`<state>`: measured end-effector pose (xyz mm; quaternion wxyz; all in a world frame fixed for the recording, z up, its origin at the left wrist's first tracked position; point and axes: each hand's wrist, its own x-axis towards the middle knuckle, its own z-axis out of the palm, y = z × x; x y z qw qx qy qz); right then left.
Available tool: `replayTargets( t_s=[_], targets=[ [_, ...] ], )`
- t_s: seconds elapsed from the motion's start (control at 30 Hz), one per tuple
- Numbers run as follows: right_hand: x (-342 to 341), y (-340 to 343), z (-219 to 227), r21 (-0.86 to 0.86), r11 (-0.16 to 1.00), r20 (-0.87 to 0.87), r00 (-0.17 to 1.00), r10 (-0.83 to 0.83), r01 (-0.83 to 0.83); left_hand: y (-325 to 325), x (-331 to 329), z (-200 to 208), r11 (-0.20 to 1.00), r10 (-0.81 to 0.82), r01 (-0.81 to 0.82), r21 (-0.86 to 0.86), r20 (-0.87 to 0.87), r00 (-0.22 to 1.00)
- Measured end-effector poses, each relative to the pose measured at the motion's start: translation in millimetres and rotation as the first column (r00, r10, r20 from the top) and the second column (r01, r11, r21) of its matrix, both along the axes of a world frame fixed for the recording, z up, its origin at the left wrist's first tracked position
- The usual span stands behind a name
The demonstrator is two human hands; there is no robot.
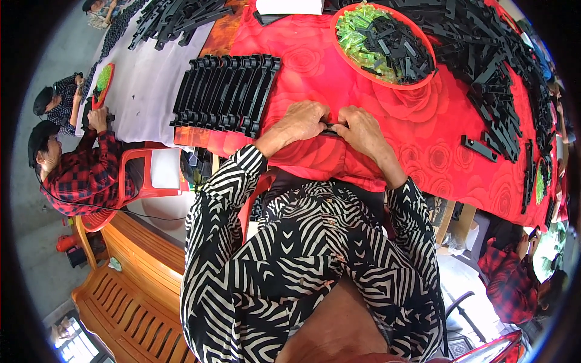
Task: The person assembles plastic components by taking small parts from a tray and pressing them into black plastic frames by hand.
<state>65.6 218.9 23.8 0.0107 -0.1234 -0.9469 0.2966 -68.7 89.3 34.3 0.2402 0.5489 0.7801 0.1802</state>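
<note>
My left hand (304, 119) and my right hand (362, 130) meet close to the near edge of the red rose-patterned tablecloth (423, 145). Their fingers are closed on a black plastic piece (328, 129), mostly hidden between the fingertips. Left of my hands, a row of long black plastic parts (227, 94) lies side by side in neat order. Beyond my right hand stands a round red basket (433, 69), filled with yellow-green translucent pieces (354, 36) on one side and small black pieces (396, 51) on the other.
Loose black strips (493, 115) are heaped along the right side, with one strip (478, 149) lying nearer. More black parts (172, 21) pile up at the far left. A person in a checked shirt (85, 175) works at left, beside a red chair (136, 175) and wooden bench (130, 290).
</note>
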Motion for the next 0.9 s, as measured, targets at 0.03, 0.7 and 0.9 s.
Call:
replayTargets(
  t_s=[0.03, 0.7, 0.9],
  targets=[
    [-0.7, 0.6, 0.0, -0.013, 1.0, 0.014, 1.0, 0.012, -0.011, 2.5, 0.0, 2.0, 0.999, -0.017, 0.017, -0.038, -0.011, 1.0],
    [-15.1, -4.8, -0.9, 0.172, 0.968, 0.113, 0.98, 0.164, -0.181, 14.7, 0.7, -6.1, 0.987, -0.021, 0.003, -0.16, -0.108, 0.994],
    [-3.3, -2.0, -4.3, 0.1, 0.99, -0.014, 0.995, 0.098, -0.096, -2.3, -6.5, -0.2, 1.0, -0.004, 0.005, -0.004, 0.017, 1.0]
  ],
)
